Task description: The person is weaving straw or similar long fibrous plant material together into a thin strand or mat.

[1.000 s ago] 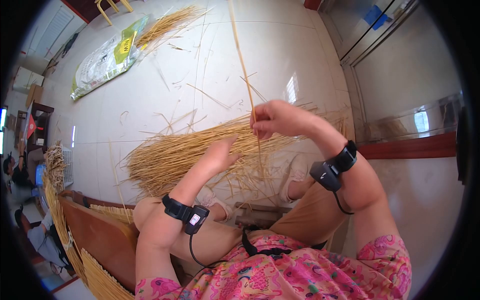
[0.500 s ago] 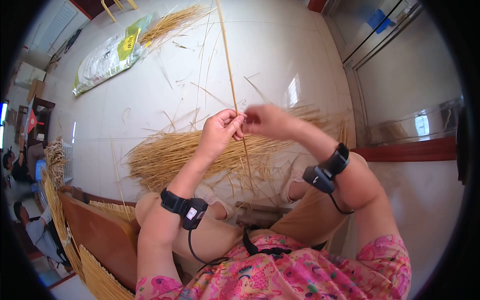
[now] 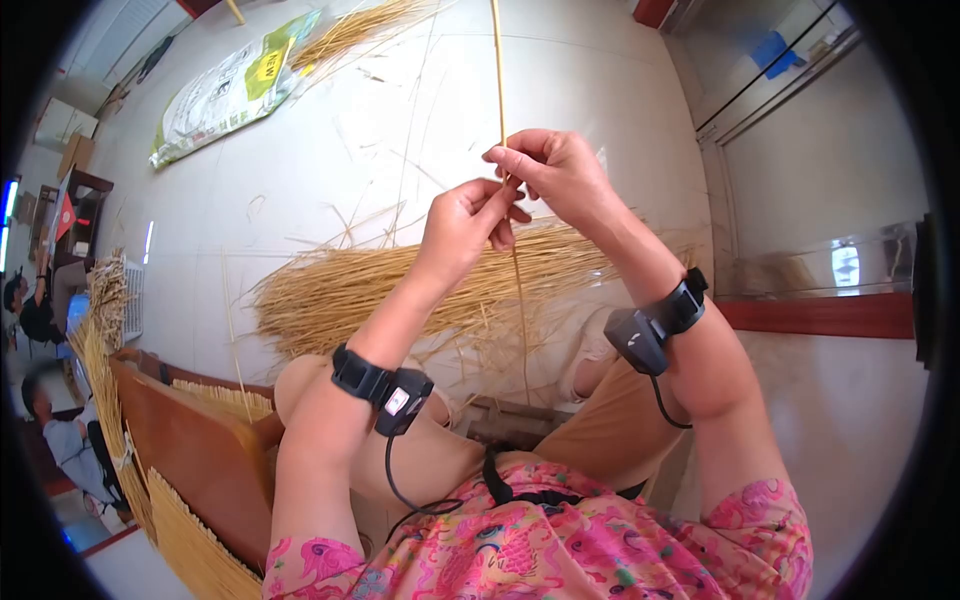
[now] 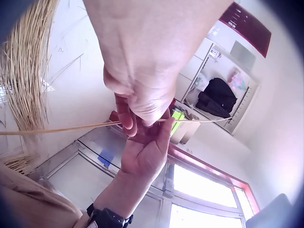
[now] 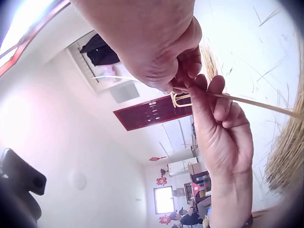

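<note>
A long, thin straw stalk (image 3: pixel 499 75) stands nearly upright in the head view and passes through both hands. My left hand (image 3: pixel 458 226) pinches it between thumb and fingers. Just above, my right hand (image 3: pixel 568 178) grips the same stalk with thumb and curled fingertips, the two hands almost meeting. Below the left hand, the stalk's thin lower part hangs toward the feet. In the right wrist view the stalk (image 5: pixel 259 103) runs out past the left hand's fingers (image 5: pixel 222 108). The exact pinch point is partly hidden behind the fingers.
A large heap of straw stalks (image 3: pixel 340 295) lies on the floor beneath the hands. Farther off are a white-and-green sack (image 3: pixel 225 100) and another straw bundle (image 3: pixel 360 30). A brown wooden chair (image 3: pixel 190 430) stands at the left, glass doors (image 3: pixel 810 180) at the right. People sit at far left.
My left hand came up from over the heap and took hold of the stalk. The right hand let go briefly, then gripped it again above the left. Both hands moved farther forward.
</note>
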`<state>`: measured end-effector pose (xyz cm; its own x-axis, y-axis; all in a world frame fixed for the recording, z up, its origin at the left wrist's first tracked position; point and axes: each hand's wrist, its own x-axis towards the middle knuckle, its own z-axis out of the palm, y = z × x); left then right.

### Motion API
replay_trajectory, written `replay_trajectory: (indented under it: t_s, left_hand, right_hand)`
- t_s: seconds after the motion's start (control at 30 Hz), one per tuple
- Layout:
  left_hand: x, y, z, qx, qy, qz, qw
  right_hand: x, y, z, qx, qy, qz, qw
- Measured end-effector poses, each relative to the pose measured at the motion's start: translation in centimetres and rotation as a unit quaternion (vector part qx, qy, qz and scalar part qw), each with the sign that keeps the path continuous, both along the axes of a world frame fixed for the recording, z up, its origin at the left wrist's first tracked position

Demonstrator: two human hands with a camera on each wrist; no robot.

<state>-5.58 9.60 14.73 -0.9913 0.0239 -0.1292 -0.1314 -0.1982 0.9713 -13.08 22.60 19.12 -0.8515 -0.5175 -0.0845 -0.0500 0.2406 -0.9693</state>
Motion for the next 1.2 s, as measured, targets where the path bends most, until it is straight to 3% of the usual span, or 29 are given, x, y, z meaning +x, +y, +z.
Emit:
replay_trajectory:
  t_s: [0.17, 0.43, 0.73, 1.0, 1.2]
  left_hand:
    - [0.4, 0.6, 0.3, 0.006, -0.006, -0.032, 0.999]
    - [0.5, 0.1, 0.6, 0.025, -0.005, -0.029, 0.999]
    - [0.5, 0.1, 0.1, 0.011, -0.003, -0.044, 0.999]
    - [-2.0, -1.7, 2.9, 0.058, 0.099, 0.122, 0.986]
    - [-3.5, -2.9, 4.2, 0.097, 0.102, 0.138, 0.98]
  right_hand:
    - [-0.7, 0.7, 0.1, -0.082, -0.022, 0.005, 0.996]
    - [-0.7, 1.6, 0.7, -0.11, -0.07, 0.026, 0.991]
    - [-1.6, 2.3, 1.1, -0.124, -0.02, 0.01, 0.992]
    - [0.5, 0.8, -0.3, -0.064, -0.008, 0.073, 0.995]
    - [1.8, -0.7, -0.4, -0.064, -0.026, 0.077, 0.995]
